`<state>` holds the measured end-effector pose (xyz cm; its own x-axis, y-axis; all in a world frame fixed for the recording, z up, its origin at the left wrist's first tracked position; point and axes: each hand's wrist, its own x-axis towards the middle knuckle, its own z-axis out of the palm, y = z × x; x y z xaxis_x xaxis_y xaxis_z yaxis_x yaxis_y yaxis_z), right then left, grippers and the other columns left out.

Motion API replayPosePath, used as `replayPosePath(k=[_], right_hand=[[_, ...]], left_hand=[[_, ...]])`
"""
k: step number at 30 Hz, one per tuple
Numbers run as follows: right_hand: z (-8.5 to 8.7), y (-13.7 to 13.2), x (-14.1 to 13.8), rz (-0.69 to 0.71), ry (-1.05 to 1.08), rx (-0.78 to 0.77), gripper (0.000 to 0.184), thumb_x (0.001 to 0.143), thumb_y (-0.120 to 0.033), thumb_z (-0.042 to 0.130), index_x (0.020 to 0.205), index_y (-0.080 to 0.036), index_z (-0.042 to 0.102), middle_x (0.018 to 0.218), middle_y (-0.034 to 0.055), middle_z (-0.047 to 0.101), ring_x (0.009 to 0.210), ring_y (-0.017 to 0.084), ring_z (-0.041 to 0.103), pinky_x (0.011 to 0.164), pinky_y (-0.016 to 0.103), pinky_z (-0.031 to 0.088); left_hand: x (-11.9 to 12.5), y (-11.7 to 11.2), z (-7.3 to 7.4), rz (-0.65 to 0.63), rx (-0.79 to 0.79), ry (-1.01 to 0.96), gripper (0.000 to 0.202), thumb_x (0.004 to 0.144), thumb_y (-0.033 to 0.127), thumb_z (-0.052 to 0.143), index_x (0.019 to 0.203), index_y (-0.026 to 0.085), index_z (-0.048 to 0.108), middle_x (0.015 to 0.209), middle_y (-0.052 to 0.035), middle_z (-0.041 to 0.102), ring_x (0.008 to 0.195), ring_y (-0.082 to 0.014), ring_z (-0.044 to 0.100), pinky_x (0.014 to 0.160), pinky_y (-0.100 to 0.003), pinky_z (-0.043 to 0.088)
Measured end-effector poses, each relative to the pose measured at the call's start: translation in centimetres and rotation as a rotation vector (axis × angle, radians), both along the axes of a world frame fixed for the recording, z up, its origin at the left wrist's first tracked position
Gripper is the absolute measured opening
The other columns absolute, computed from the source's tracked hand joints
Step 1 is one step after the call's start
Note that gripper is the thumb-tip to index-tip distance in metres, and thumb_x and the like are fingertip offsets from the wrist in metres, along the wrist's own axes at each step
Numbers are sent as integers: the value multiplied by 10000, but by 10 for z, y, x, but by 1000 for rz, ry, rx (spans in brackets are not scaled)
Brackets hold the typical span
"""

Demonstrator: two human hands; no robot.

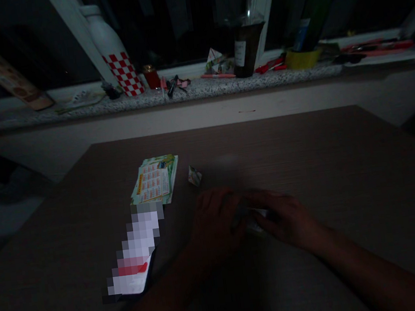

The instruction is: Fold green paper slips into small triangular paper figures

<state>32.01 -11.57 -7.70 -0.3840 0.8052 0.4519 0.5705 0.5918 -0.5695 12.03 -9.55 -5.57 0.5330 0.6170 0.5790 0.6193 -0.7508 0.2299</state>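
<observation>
Our left hand (216, 222) and right hand (285, 219) meet over a pale paper piece (259, 226) on the worktop (344, 159), apparently creasing it. Grip closure: we cannot tell. Any further fold needs careful fingertip alignment.

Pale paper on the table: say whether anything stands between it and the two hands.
Nothing visible does. The left hand and right hand both touch the pale paper; the small folded piece lies apart, beyond them.

Lying on the table (344, 159), left of the left hand (216, 225): leaflets (154, 180) farther back, a phone (136, 255) nearer. Sitting just right of the leaflets, a folded scrap (195, 176). Standing on the sill (222, 89) behind, bottles (115, 51).
</observation>
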Motion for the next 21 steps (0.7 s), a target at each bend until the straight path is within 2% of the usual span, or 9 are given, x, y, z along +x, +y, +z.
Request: replayPosePath(k=[2,5,9,15,21], right_hand=[[0,0,-2,-6,0,55,360,864,-158,564,1220,-199,536,1001,91,696,820,186,668,663,285,544],[2,1,-2,-40,28,139,256,851,-150,591,1105,-177,602,838,65,699,691,166,633,614,276,520],[5,3,-1,-8,12,223,126,848,-129,595,959,-171,641,739,46,687,656,164,606,609,281,499],[7,1,-6,-7,-59,243,102,868,-158,569,940,-154,641,729,53,675,650,180,594,613,315,483],[10,-1,-12,6,-79,270,126,892,-166,520,876,-155,644,681,41,643,614,170,571,594,309,463]], left_hand=[[0,2,-2,-4,11,7,97,839,246,591,882,162,616,911,-68,649,858,-214,572,800,-385,424],[1,5,-3,2,38,-1,102,842,216,571,755,166,587,751,-30,640,734,-183,561,740,-368,408],[1,4,-1,31,41,-13,78,820,219,587,772,157,587,754,-38,648,736,-189,568,731,-371,400],[5,3,0,24,89,-33,70,792,222,605,759,160,605,765,-40,662,752,-197,573,748,-385,394],[7,4,0,62,71,-40,114,767,238,596,680,165,586,721,-40,646,730,-196,565,733,-382,384]])
